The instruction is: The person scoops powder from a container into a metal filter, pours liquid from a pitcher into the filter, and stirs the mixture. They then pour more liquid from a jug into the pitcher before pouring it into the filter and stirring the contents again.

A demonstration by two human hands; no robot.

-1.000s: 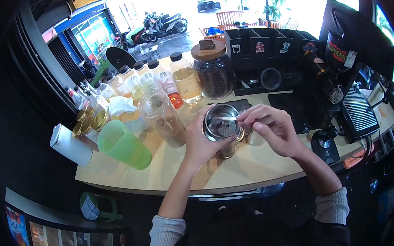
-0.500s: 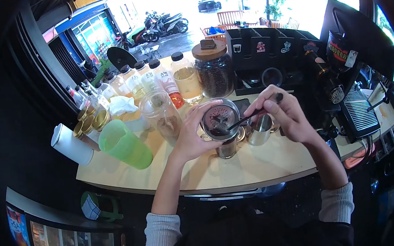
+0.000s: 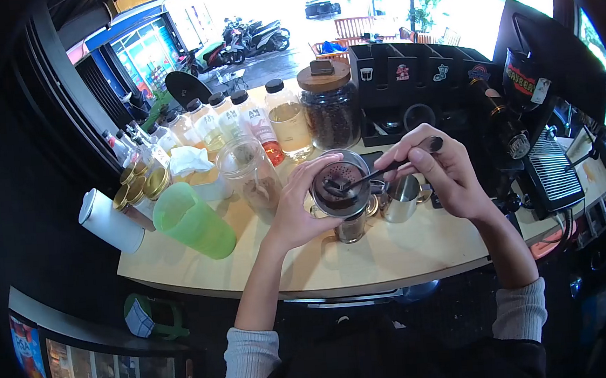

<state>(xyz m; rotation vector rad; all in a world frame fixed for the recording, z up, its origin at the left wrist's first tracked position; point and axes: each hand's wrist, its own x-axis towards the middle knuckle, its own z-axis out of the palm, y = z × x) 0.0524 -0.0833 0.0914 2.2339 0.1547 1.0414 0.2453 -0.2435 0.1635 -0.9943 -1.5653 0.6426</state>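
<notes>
My left hand (image 3: 296, 207) is wrapped round a metal cup (image 3: 365, 161), its mouth facing me. Inside, a pinkish-brown surface with small dark holes shows; what that surface is I cannot make out. Between the fingers of my right hand (image 3: 446, 172) is a black spoon (image 3: 379, 174), slanting down to the left with its tip inside the cup. Directly below the cup stands a clear glass (image 3: 350, 230) with dark contents, partly hidden. A steel milk pitcher (image 3: 402, 202) stands beneath my right hand.
To the left are a large clear jar (image 3: 251, 178), a green pitcher (image 3: 196, 223) and a white container (image 3: 110, 221). Capped bottles (image 3: 289, 123) and a coffee bean jar (image 3: 331, 113) line the back. An espresso machine (image 3: 551, 171) is at right.
The spoon's tip has shifted slightly up and left inside the cup. My right hand has turned a little, raising the handle end. My left hand keeps its hold on the cup.
</notes>
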